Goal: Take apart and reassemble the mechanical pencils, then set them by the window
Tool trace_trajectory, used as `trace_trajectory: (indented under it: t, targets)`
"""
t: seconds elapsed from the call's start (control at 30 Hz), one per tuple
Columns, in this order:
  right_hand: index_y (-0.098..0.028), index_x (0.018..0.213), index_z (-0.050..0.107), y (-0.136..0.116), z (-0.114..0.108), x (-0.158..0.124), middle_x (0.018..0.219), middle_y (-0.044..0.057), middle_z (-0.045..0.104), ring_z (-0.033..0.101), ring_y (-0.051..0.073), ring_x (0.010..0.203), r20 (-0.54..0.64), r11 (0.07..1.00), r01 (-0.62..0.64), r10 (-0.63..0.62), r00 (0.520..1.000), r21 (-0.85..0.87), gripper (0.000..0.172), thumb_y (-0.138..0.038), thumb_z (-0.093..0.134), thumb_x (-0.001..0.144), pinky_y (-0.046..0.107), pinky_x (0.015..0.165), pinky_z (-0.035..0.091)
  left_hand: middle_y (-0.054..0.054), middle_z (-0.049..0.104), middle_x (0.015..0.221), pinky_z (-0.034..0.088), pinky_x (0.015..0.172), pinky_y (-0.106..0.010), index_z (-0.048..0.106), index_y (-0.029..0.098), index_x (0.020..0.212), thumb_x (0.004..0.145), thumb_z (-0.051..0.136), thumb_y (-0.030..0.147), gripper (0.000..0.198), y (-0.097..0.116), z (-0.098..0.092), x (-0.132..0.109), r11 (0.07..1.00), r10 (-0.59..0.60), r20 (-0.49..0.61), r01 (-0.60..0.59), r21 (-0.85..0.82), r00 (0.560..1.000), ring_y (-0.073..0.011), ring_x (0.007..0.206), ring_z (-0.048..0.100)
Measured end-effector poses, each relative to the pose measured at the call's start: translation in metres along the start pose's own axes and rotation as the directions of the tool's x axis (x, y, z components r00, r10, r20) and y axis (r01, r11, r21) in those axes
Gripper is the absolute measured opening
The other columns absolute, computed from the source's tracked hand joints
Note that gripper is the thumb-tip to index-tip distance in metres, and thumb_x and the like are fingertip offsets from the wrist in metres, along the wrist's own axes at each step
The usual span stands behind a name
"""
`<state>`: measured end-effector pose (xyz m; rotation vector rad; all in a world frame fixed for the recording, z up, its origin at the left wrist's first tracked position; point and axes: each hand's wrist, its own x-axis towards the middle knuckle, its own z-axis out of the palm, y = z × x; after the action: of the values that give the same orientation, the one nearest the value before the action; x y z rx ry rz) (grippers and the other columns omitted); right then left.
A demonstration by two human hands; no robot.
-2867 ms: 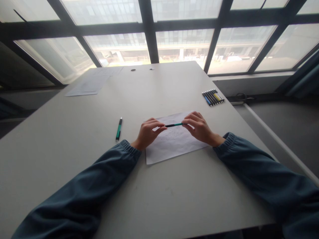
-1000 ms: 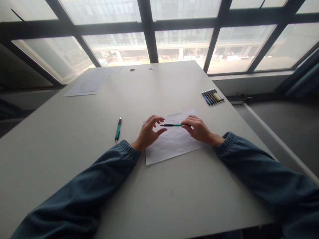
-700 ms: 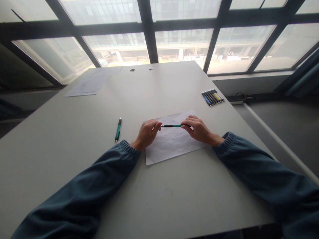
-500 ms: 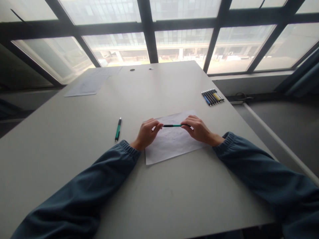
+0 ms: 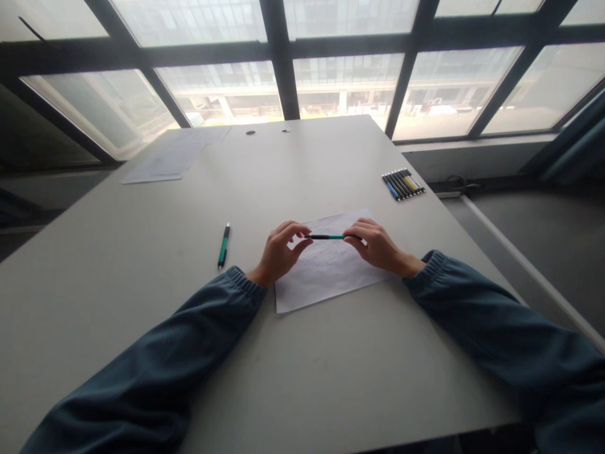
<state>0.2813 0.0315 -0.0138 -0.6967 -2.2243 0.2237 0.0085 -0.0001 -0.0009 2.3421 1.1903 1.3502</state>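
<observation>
Farthest to my left, loose papers (image 5: 165, 157) lie toward the back of the white desk (image 5: 118, 271). Nearer me, a green-and-black click pen (image 5: 224, 244) rests on the desk, apart from both hands. Next comes my left hand (image 5: 281, 251), thumb and fingers narrowly curved about the tip end of a second green-and-black pen (image 5: 328, 237); I cannot tell whether they press on it. That pen lies level between my hands, above a marked sheet of paper (image 5: 326, 287). My right hand (image 5: 378, 244) pinches its other end. Past it, a row of pens (image 5: 403, 184) sits side by side near the desk's right edge. I judge the step in hand to be fingertip work at the tip; the next move calls for a steady right pinch and a light, aligned left one.
</observation>
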Motion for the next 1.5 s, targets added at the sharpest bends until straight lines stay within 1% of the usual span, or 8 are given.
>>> trace_trajectory:
  t: [0.13,0.27,0.37,0.57,0.87,1.13,1.33,1.5]
  targets:
    - [-0.020,0.096,0.068,-0.0003,-0.0001,0.0001,0.090,0.008,0.072,0.061,0.023,0.085,-0.007,1.000,0.006,-0.006,1.000,-0.016,0.017,-0.032,0.057,0.100,0.039,0.082,0.048,-0.003,0.070,0.089,0.047,0.065,-0.026,0.066,0.019,0.107,0.091,0.069,0.049,0.033,-0.0037,-0.0002,-0.0016,0.994,-0.104,0.043,0.103,0.031,0.994,-0.0144,0.075,0.061]
    - [-0.019,0.096,0.068,-0.0006,-0.0002,0.0003,0.090,0.008,0.072,0.061,0.023,0.085,-0.015,0.999,0.028,-0.028,0.999,-0.018,0.017,-0.032,0.058,0.100,0.038,0.082,0.048,-0.001,0.065,0.069,0.043,0.066,-0.027,0.065,0.018,0.076,0.105,0.042,0.047,0.047,-0.0060,-0.0015,-0.0027,0.988,-0.148,0.110,0.143,0.052,0.983,-0.0136,0.066,0.059]
    - [-0.019,0.096,0.068,-0.0006,-0.0004,0.0005,0.090,0.008,0.072,0.061,0.022,0.084,-0.012,0.999,0.040,-0.040,0.999,-0.023,0.016,-0.031,0.058,0.100,0.038,0.081,0.048,0.000,0.060,0.061,0.042,0.065,-0.027,0.062,0.017,0.065,0.105,0.042,0.047,0.053,-0.0055,-0.0020,-0.0028,0.989,-0.148,0.134,0.143,0.046,0.980,-0.0132,0.060,0.057]
    - [-0.019,0.096,0.068,0.0004,-0.0002,0.0001,0.090,0.008,0.072,0.061,0.023,0.085,0.000,0.999,0.039,-0.039,0.999,-0.030,0.017,-0.031,0.057,0.100,0.038,0.082,0.048,-0.001,0.063,0.064,0.042,0.062,-0.026,0.064,0.017,0.068,0.102,0.051,0.043,0.044,-0.0045,-0.0017,-0.0022,0.994,-0.107,0.118,0.103,0.034,0.987,-0.0133,0.062,0.057]
    - [-0.019,0.093,0.068,0.0001,-0.0001,0.0003,0.086,0.008,0.072,0.059,0.022,0.081,0.000,0.999,0.020,-0.020,1.000,-0.027,0.023,-0.030,0.051,0.103,0.037,0.080,0.046,-0.004,0.073,0.080,0.047,0.059,-0.025,0.075,0.019,0.091,0.093,0.070,0.034,0.016,-0.0015,-0.0001,-0.0004,1.000,0.010,-0.005,-0.010,-0.016,1.000,-0.0140,0.070,0.063]
    - [-0.020,0.076,0.063,-0.0022,-0.0016,0.0019,0.073,0.005,0.067,0.057,0.020,0.073,0.015,0.999,-0.039,0.038,0.999,0.032,0.036,-0.030,0.044,0.105,0.036,0.076,0.045,-0.005,0.075,0.082,0.052,0.065,-0.027,0.077,0.020,0.094,0.090,0.073,0.028,0.009,0.0024,-0.0010,-0.0006,0.996,0.082,-0.038,-0.084,-0.043,0.996,-0.0151,0.074,0.066]
    - [-0.020,0.113,0.068,-0.0020,-0.0020,0.0012,0.089,0.006,0.071,0.065,0.020,0.088,-0.140,0.960,-0.189,0.220,0.965,0.204,0.033,-0.040,0.043,0.106,0.036,0.083,0.051,-0.003,0.075,0.078,0.048,0.061,-0.024,0.077,0.020,0.091,0.091,0.072,0.031,0.012,0.0001,-0.0011,-0.0015,0.998,-0.069,-0.140,0.068,-0.014,0.988,-0.0121,0.066,0.062]
    - [-0.021,0.096,0.069,0.0020,-0.0011,0.0005,0.085,0.004,0.070,0.065,0.019,0.080,-0.210,0.942,-0.264,0.307,0.928,0.208,0.028,-0.043,0.052,0.101,0.034,0.076,0.053,-0.004,0.077,0.082,0.052,0.070,-0.026,0.077,0.019,0.093,0.092,0.069,0.040,0.022,-0.0042,-0.0014,-0.0029,0.976,-0.218,-0.228,0.214,-0.041,0.949,-0.0148,0.074,0.070]
